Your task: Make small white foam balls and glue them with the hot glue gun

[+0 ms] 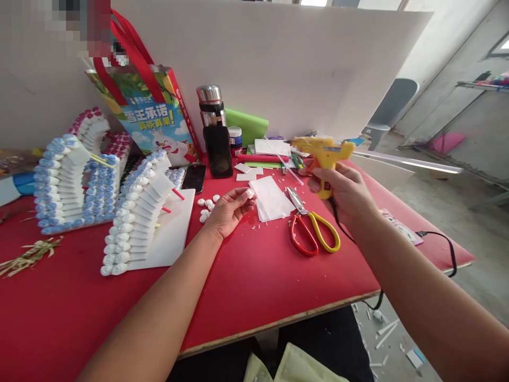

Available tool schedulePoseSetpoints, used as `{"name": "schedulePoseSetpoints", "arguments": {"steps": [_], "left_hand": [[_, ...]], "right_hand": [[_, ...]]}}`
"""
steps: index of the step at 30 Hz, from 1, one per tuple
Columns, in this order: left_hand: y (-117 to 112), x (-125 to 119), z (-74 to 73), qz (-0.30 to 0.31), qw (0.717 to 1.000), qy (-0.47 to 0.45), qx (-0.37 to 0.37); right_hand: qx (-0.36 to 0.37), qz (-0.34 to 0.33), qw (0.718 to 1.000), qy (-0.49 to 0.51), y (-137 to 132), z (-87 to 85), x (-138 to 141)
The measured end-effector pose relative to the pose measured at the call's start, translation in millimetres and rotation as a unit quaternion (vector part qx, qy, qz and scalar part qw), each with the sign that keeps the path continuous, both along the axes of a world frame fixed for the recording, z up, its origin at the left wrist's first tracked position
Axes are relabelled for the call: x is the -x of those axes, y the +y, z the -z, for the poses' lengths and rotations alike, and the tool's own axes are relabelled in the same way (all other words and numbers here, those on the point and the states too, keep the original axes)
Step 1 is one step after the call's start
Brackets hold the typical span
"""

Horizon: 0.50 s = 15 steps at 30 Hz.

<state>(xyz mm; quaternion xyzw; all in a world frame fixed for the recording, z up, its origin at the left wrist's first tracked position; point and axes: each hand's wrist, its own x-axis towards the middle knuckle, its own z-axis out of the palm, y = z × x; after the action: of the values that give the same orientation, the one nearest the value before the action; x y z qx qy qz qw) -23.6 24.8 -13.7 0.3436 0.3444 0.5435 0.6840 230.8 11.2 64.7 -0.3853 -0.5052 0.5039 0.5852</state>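
Note:
My right hand is wrapped round the grip of a yellow hot-glue gun, held above the red table with its nozzle pointing left. My left hand rests on the table with its fingers pinched on a small white bead. Several more white beads lie just left of that hand. A stack of white foam sheets lies between the two hands. Red-and-yellow scissors lie shut below the glue gun.
Stepped white foam models edged with beads stand at the left and far left. Behind are a printed bag with red handles, a steel flask, a dark case, a phone and a white board. The gun's black cord crosses the table's right edge.

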Motion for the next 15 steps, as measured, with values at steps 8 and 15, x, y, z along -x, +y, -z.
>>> {"name": "schedulePoseSetpoints", "arguments": {"steps": [8, 15], "left_hand": [[-1, -1, 1.0, -0.060, 0.996, 0.045, -0.042], [3, -2, 5.0, -0.073, 0.994, 0.061, -0.058]], "right_hand": [[0.043, -0.121, 0.990, -0.061, 2, 44.7, 38], [0.033, -0.155, 0.976, -0.147, 5, 52.6, 29]]}}
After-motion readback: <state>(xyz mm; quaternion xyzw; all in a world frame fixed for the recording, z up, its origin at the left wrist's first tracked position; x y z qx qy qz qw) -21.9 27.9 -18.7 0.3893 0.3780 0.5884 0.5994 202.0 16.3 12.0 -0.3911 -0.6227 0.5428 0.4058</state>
